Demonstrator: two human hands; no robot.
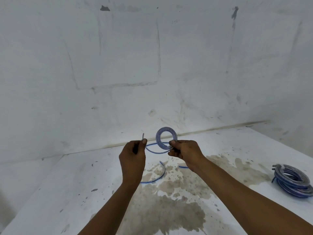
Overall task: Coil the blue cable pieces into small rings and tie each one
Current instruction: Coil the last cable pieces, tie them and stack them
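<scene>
Right hand (182, 150) pinches coil (166, 138) rim; left hand (133, 151) grips tail (143, 136). Cable looks light, springy; hold at crossing.

Both hands are raised above the white table (50, 192). The left hand (133, 154) pinches a cable end, the right hand (182, 150) pinches a small ring (166, 139), and a loop of cable (155, 151) sags between them, barring the gap. Under the wrists a loose cable piece (158, 175) curves across the stained middle. A pile of coils (292, 181) fills the right edge. The wall (152, 65) closes the far side. The table's left part lies bare.
</scene>
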